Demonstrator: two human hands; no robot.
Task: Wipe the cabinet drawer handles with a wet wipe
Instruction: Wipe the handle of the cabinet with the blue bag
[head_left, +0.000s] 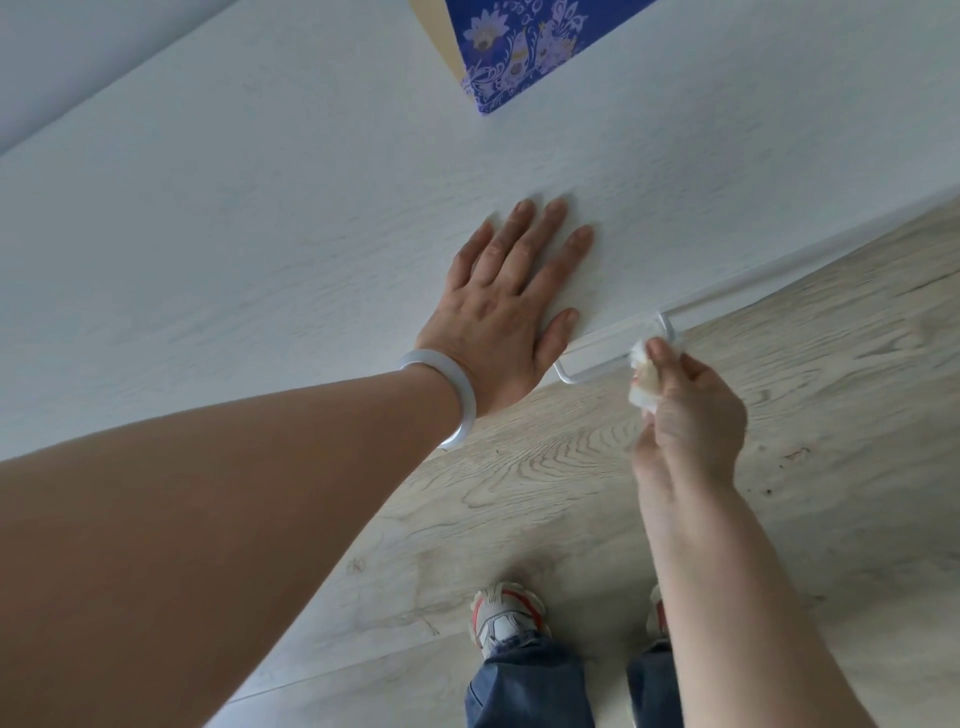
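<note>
A white cabinet top (260, 218) fills the upper left of the head view. Just below its front edge a thin white drawer handle (597, 366) sticks out. My left hand (506, 306) lies flat on the cabinet top, fingers spread, with a pale bangle on the wrist. My right hand (685, 410) pinches a crumpled white wet wipe (640, 379) and presses it against the right end of the handle. The drawer front below the edge is hidden from this angle.
A blue box with a white flower pattern (519, 47) stands on the cabinet top at the back. Light wood-grain floor (805, 364) spreads below. My feet in white and red trainers (501, 613) stand close to the cabinet.
</note>
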